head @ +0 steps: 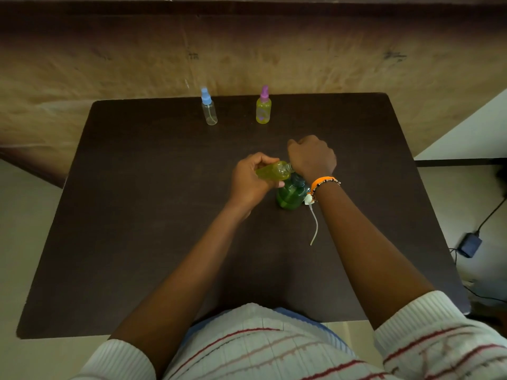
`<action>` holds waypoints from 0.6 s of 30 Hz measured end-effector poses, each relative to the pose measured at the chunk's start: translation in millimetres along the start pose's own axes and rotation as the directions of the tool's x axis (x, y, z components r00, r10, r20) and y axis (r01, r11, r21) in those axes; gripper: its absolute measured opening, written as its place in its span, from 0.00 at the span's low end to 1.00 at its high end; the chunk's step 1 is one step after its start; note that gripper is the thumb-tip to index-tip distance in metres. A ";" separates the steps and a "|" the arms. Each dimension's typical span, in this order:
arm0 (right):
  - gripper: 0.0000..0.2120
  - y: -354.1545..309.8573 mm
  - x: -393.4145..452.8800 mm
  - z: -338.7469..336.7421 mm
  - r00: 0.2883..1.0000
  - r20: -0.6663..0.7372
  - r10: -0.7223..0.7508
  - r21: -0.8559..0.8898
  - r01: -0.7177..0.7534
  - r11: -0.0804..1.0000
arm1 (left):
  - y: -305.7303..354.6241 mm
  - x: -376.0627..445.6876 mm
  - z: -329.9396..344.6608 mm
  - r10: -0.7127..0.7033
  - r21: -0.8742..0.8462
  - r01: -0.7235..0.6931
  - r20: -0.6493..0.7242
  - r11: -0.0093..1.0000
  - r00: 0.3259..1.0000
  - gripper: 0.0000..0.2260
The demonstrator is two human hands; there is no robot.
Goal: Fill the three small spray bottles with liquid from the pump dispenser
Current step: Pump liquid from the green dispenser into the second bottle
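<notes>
My left hand (248, 178) grips a small open spray bottle (273, 171) holding yellow-green liquid, tilted on its side with its neck toward the right. My right hand (312, 156) sits curled over the top of the green pump dispenser (290, 194), hiding the pump head. What its fingers hold cannot be seen. A white spray cap with its dip tube (313, 220) lies on the dark table (164, 215) right of the dispenser. At the back stand a clear bottle with a blue cap (209, 108) and a yellow-filled bottle with a purple cap (263, 106).
A tan wall runs behind the table's far edge. On the floor to the right lie a black power adapter (469, 244) and its cables.
</notes>
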State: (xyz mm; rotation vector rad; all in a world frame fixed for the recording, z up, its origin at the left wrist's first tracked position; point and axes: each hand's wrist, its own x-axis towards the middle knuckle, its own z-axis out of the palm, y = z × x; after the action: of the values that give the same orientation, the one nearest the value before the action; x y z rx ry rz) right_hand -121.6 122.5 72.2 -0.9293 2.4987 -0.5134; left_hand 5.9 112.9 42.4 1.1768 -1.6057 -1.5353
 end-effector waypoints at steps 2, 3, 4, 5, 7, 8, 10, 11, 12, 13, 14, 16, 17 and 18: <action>0.21 -2.0 1.8 -2.9 0.999 0.046 0.012 -0.015 -0.011 1.000 | 1.7 -0.4 0.1 0.001 -0.003 -0.001 0.005 1.000 1.000 0.19; 0.21 -3.0 2.6 -4.4 0.998 0.067 0.022 -0.021 -0.021 1.000 | 3.1 -1.0 -0.1 0.003 -0.003 -0.003 0.007 1.000 1.000 0.19; 0.22 -3.8 3.7 -5.5 0.996 0.083 0.029 -0.028 -0.027 0.999 | 3.9 -1.2 -0.2 0.006 -0.003 -0.006 0.008 1.000 1.000 0.19; 0.22 -3.8 4.0 -6.3 0.995 0.096 0.034 -0.035 -0.031 0.999 | 4.1 -1.1 -0.5 0.005 -0.005 -0.005 0.009 1.000 1.000 0.19; 0.22 -3.2 3.8 -5.9 0.995 0.097 0.037 -0.041 -0.033 0.999 | 3.1 -1.5 -0.7 0.004 -0.012 -0.003 0.010 1.000 1.000 0.19; 0.22 -2.6 3.6 -5.4 0.996 0.085 0.038 -0.039 -0.034 0.999 | 2.5 -1.4 -0.4 0.004 -0.017 -0.004 0.010 1.000 1.000 0.19; 0.21 -1.6 4.2 -3.9 0.998 0.057 0.040 -0.015 -0.040 0.999 | 0.9 0.1 0.7 0.007 -0.023 -0.007 0.000 1.000 1.000 0.19; 0.21 -1.4 4.5 -2.8 0.998 0.043 0.042 -0.001 -0.042 0.999 | 0.0 0.6 1.4 0.007 -0.025 -0.007 -0.004 1.000 1.000 0.20; 0.21 -0.7 5.1 -1.3 0.999 0.028 0.042 0.011 -0.043 0.999 | -0.7 0.8 2.1 0.003 -0.026 -0.003 -0.007 1.000 1.000 0.20; 0.21 0.0 5.3 0.1 0.999 0.011 0.040 0.019 -0.040 0.999 | -1.2 0.8 2.3 -0.002 -0.025 0.001 -0.012 1.000 1.000 0.20; 0.21 0.9 5.7 0.9 0.999 -0.005 0.038 0.023 -0.038 0.999 | -1.8 1.2 2.9 -0.003 -0.025 0.003 -0.013 1.000 1.000 0.20; 0.20 2.4 5.5 2.0 0.999 -0.023 0.035 0.028 -0.035 0.999 | -2.3 0.5 4.0 -0.007 -0.025 0.007 -0.011 1.000 1.000 0.20; 0.20 2.1 5.9 2.1 0.999 -0.029 0.033 0.033 -0.032 0.999 | -1.7 0.7 3.8 -0.011 -0.025 0.011 -0.011 1.000 1.000 0.19; 0.20 2.2 5.4 2.6 0.999 -0.030 0.032 0.037 -0.031 0.999 | -1.1 0.7 3.3 -0.015 -0.025 0.014 -0.007 1.000 1.000 0.19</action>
State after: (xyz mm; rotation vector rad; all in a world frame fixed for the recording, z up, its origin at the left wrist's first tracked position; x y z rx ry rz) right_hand -125.1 119.9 67.6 -0.8730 2.5178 -0.5654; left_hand 2.9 113.8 40.7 1.1819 -1.5723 -1.5536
